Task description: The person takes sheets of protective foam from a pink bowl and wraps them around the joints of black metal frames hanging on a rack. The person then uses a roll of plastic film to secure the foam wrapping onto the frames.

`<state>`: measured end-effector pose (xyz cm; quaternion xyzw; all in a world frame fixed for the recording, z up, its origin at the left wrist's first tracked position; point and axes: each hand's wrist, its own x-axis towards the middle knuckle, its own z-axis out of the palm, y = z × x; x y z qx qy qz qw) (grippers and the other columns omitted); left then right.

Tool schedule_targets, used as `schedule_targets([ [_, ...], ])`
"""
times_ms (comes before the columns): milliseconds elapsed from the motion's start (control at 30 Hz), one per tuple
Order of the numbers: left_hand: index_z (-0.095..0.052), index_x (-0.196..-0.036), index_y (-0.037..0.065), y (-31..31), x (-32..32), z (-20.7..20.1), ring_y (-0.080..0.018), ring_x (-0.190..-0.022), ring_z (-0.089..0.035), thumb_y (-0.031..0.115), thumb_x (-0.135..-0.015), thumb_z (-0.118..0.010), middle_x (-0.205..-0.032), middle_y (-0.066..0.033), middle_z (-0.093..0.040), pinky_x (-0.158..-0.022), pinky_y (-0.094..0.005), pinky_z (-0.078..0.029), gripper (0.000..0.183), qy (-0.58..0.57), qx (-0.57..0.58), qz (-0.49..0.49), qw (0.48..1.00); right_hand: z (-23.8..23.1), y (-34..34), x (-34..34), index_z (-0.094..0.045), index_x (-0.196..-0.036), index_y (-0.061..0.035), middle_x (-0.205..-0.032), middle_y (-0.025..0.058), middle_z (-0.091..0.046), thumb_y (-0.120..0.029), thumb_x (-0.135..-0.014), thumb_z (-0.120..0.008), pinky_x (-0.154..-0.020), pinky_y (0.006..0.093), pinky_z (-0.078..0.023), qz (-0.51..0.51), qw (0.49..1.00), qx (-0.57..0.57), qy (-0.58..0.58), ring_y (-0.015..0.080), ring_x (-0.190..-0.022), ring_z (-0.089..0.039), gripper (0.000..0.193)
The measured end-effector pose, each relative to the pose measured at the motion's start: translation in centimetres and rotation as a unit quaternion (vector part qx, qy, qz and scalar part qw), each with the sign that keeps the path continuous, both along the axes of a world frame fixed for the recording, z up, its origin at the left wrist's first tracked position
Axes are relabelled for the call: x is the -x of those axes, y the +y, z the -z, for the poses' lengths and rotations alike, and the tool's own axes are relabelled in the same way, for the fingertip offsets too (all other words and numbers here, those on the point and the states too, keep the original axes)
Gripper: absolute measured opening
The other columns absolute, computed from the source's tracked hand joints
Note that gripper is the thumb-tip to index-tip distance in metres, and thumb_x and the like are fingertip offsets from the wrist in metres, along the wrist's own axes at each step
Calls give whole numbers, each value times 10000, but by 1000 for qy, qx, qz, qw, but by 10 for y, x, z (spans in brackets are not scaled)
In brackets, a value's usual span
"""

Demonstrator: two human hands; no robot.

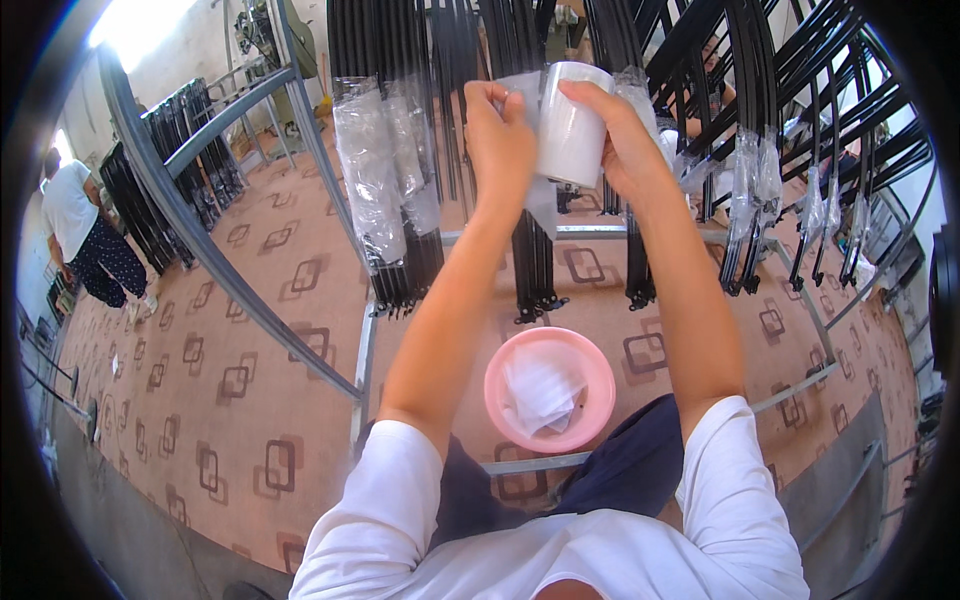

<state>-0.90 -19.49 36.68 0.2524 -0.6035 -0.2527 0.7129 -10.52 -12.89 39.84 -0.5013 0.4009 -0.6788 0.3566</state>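
My right hand (628, 138) is wrapped round a roll of clear plastic film (574, 135), held upright in front of a hanging bundle of black strips (530, 255). A thin white sheet (542, 208) lies around that bundle, partly hidden behind the roll. To the left of the roll, my left hand (500, 140) is closed with its fingers curled beside the sheet's upper part. What its fingertips pinch, if anything, is hidden. A neighbouring bundle on the left has a film-covered white wrap (368, 170).
Below my hands, a pink basin (493, 405) holds white sheets (545, 385). A metal rack (215, 265) rises on the left. More wrapped black strips (745, 215) hang at the right. A person (75, 215) stands far left; another is partly visible behind the right-hand strips.
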Motion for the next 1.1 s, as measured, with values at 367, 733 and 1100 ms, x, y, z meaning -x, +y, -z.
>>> schedule_targets([
  [367, -502, -807, -14, 2, -25, -17, -235, -781, -489, 98, -777, -560, -842, -133, -497, -712, -323, -392, 130, 44, -24, -50, 997, 10, -4, -7, -510, -999, -33, -874, 66, -572, -296, -714, -621, -712, 298, -469, -58, 992, 38, -106, 162, -806, -574, 404],
  [733, -571, -738, -13, 9, -47, -29, -156, -645, -542, 129, -715, -619, -687, -80, -589, -612, -277, -426, 151, 48, -35, -38, 998, 10, 4, -26, -504, -1006, -15, -895, 83, -569, -287, -711, -633, -734, 314, -465, -79, 980, 61, -171, 185, -825, -571, 421],
  [1100, -543, -805, -5, -20, -61, -20, -239, -780, -548, 189, -752, -598, -848, -160, -563, -715, -342, -423, 208, -85, -98, -112, 985, 16, -23, -37, -517, -994, -17, -896, 85, -567, -267, -656, -681, -711, 339, -460, -87, 978, 23, -188, 197, -812, -563, 451],
])
